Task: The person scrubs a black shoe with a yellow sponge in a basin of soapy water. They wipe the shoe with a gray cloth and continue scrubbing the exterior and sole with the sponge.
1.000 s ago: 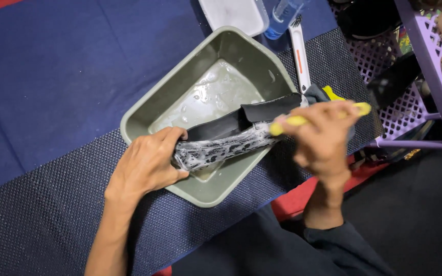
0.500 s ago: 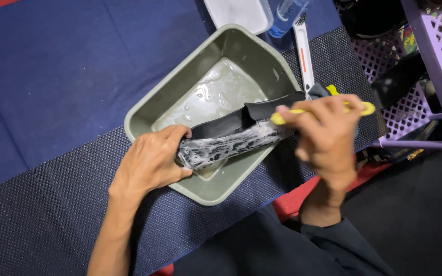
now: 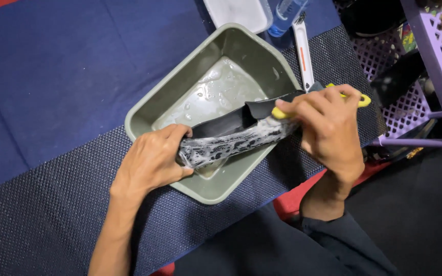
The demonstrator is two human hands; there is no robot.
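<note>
1. A black shoe (image 3: 236,135), coated in white soap foam, is clamped at its toe end by the left hand (image 3: 152,161), with the fingers curled tightly round it.
2. A yellow-handled brush (image 3: 323,102) is gripped by the closed right hand (image 3: 328,128), and its head end is pressed against the heel end of the shoe, just right of the left-hand grip.
3. The shoe is held lying on its side, across the near corner of a grey-green rectangular basin (image 3: 205,56), partly above the rim.
4. Shallow soapy water (image 3: 216,92) is seen on the basin floor, just beyond the shoe.
5. A dark mesh mat (image 3: 42,214) is spread under the basin and beneath both forearms.
6. Beyond the right hand, a white scraper-like tool (image 3: 303,51) is laid beside the basin.
7. Farther out, a white container (image 3: 236,11) and a blue bottle (image 3: 285,15) are placed past the basin's far rim.
8. To the right of the brush hand, a purple perforated basket (image 3: 425,66) is seen.
</note>
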